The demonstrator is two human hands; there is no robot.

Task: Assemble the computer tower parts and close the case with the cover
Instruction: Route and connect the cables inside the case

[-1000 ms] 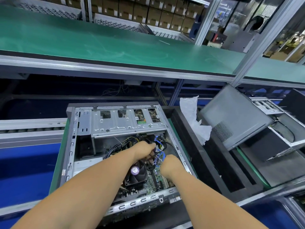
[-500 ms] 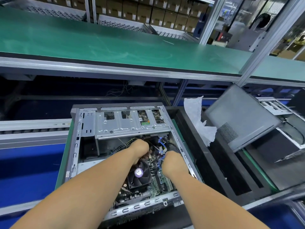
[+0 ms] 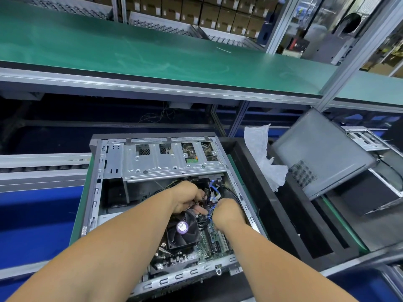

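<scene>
An open computer tower [image 3: 99, 177] lies on its side in front of me, its silver drive cage [image 3: 172, 162] at the far end. Inside sit the black CPU fan [image 3: 183, 229] with a purple label and the green motherboard [image 3: 209, 243]. Both hands are deep in the case just beyond the fan. My left hand [image 3: 187, 198] grips a bundle of black cables [image 3: 201, 202]. My right hand [image 3: 226, 212] pinches the blue cables [image 3: 212, 190] beside it. The grey case cover [image 3: 316, 153] leans tilted to the right, apart from the tower.
A black foam tray [image 3: 283, 225] lies right of the tower, with white crumpled wrap [image 3: 263, 153] over its far rim. Another open chassis [image 3: 366, 140] stands behind the cover. A green shelf [image 3: 152, 53] overhangs at the back; blue surfaces flank the conveyor rails at left.
Both hands have drawn closer together over the cables beyond the fan, the left hand shifting slightly right. The view has tilted a little.
</scene>
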